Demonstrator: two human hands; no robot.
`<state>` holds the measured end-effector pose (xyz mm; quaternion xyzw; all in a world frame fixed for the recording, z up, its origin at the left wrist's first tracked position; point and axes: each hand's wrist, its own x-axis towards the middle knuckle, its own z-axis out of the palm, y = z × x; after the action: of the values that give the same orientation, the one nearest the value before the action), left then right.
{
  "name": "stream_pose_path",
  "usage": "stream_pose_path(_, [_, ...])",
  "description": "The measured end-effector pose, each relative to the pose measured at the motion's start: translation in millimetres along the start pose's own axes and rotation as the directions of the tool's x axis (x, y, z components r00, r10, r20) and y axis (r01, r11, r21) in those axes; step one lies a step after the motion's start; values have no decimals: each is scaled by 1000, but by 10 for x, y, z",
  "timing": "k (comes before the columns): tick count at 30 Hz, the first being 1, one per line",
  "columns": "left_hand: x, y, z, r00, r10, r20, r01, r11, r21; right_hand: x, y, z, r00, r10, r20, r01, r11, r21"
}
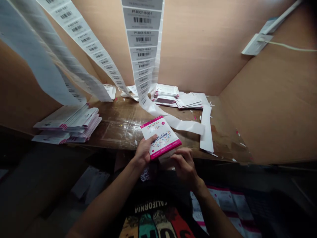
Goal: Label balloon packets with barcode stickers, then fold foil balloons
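We look down at a scuffed wooden bench (119, 122), its brown top worn pale in streaks and catching a white glare near the middle. Brown fibreboard panels rise from the bench on three sides, forming a booth: the back wall (198, 43) behind it, and side walls to its left (17, 82) and right (269, 112). High on the right wall, above the bench, sits a white fitting (255, 44), with a pale cord (289, 46) running off toward the edge of view. Below the bench's near edge, the floor (37, 178) lies in dim shadow.
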<state>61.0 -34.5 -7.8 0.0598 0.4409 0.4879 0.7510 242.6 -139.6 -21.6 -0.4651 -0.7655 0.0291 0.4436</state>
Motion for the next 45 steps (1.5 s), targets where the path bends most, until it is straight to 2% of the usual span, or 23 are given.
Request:
stream_pose_path(3, [53, 43, -37, 998, -66, 25, 66, 998, -22, 3, 38, 7, 999, -29, -29, 30, 999, 11])
stream_pose_path(6, [64, 88, -49, 987, -149, 62, 152, 987, -51, 0, 79, 42, 991, 98, -96, -86, 988, 127])
stream_pose_path(7, [57, 99, -44, 982, -174, 79, 179, 982, -57, 3, 94, 57, 982, 167, -84, -148, 969, 200])
stream_pose_path(9, [32, 111, -25, 972, -210, 103, 217, 974, -64, 16, 126, 87, 966, 260, 13, -248, 903, 351])
stream_pose_path(11, [8, 108, -7, 966, -232, 112, 240, 969, -60, 37, 153, 112, 959, 260, 114, -284, 853, 438])
stream_pose_path(13, [-6, 93, -2, 971, -223, 93, 227, 973, -45, 56, 168, 132, 967, 215, 140, -255, 858, 445])
stream_pose_path(16, [-6, 62, -20, 993, -118, 25, 118, 993, -7, 62, 154, 146, 986, 133, 104, -161, 923, 349])
stream_pose_path(19, [5, 56, -48, 997, 78, -22, -78, 997, 22, 23, 94, 101, 998, 60, 18, -62, 985, 160])
stream_pose_path(22, [18, 86, -80, 946, 321, -47, -319, 947, 47, 1, 15, -57, 997, 2, -81, 5, 997, 81])
stream_pose_path(23, [19, 96, -92, 917, 396, -42, -393, 917, 72, 21, -6, -130, 994, 22, -104, -9, 993, 122])
stream_pose_path(25, [9, 94, -113, 865, 502, 4, -497, 855, 151, 125, -29, -271, 983, 153, -102, -122, 957, 262])
stream_pose_path(26, [-5, 79, -119, 851, 524, 44, -521, 830, 200, 207, -29, -323, 971, 229, -62, -198, 926, 322])
stream_pose_path(28, [-58, 22, -117, 851, 507, 137, -524, 799, 295, 411, -7, -361, 944, 327, 55, -323, 872, 368])
stream_pose_path(31, [-175, -83, -89, 878, 406, 254, -477, 787, 392, 706, 68, -240, 940, 302, 157, -338, 882, 330])
stream_pose_path(34, [-276, -128, -84, 882, 342, 323, -457, 787, 414, 854, 155, -23, 953, 277, 125, -294, 945, 142])
stream_pose_path(36, [-312, -117, -114, 883, 307, 354, -441, 801, 406, 851, 203, 81, 941, 338, 32, -338, 941, -1])
stream_pose_path(38, [-329, -96, -157, 891, 241, 385, -399, 819, 412, 791, 237, 124, 889, 457, -27, -457, 889, 10])
stream_pose_path(41, [-337, -100, -183, 898, 162, 409, -348, 831, 434, 659, 250, 122, 768, 630, 117, -636, 728, 255])
stream_pose_path(43, [-340, -140, -142, 908, 184, 376, -345, 839, 421, 566, 226, 116, 713, 664, 225, -679, 576, 454])
stream_pose_path(45, [-345, -203, -62, 918, 185, 350, -330, 846, 420, 472, 199, 106, 687, 678, 262, -658, 426, 621])
